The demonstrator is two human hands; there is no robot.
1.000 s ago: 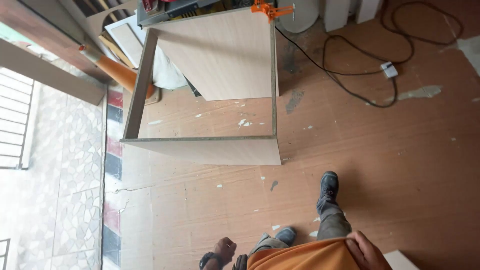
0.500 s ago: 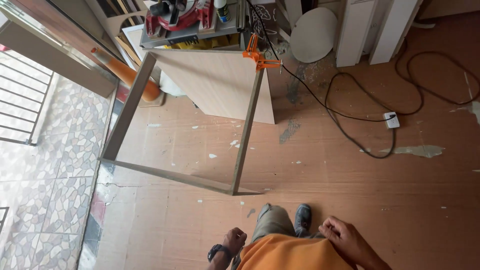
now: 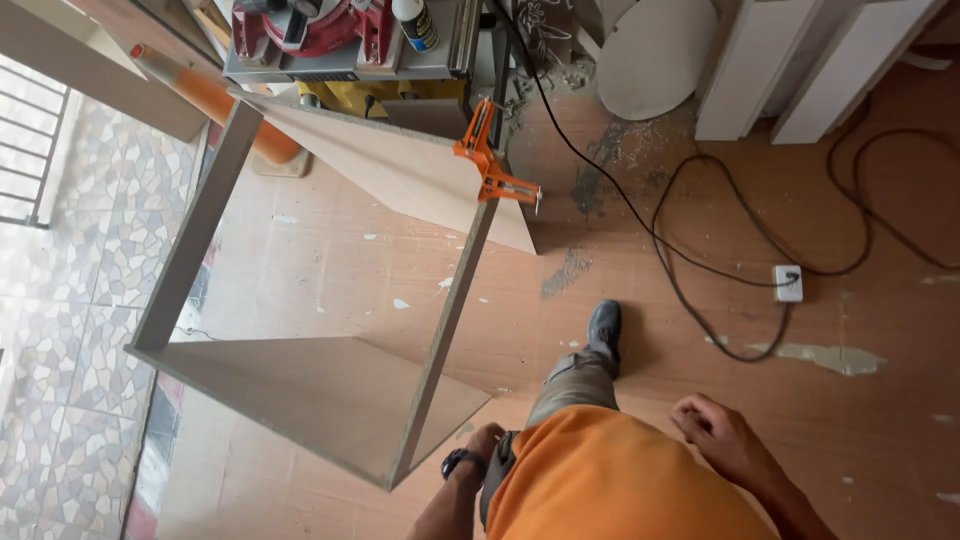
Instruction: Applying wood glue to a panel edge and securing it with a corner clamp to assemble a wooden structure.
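At the bottom edge, the left hand (image 3: 484,440) is hanging curled and empty just beside the frame (image 3: 300,390); the right hand (image 3: 718,432) is hanging loosely open. Farther off, the clamp (image 3: 490,165) is gripping one corner only, so a knock from a knee could rack the panels.

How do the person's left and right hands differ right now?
The left hand hangs close to the near corner of the wooden cabinet frame, fingers curled; whether it touches is unclear. The right hand is open over bare floor, away from the frame. The left wrist wears a dark watch; the right wrist is bare. Both hold nothing.
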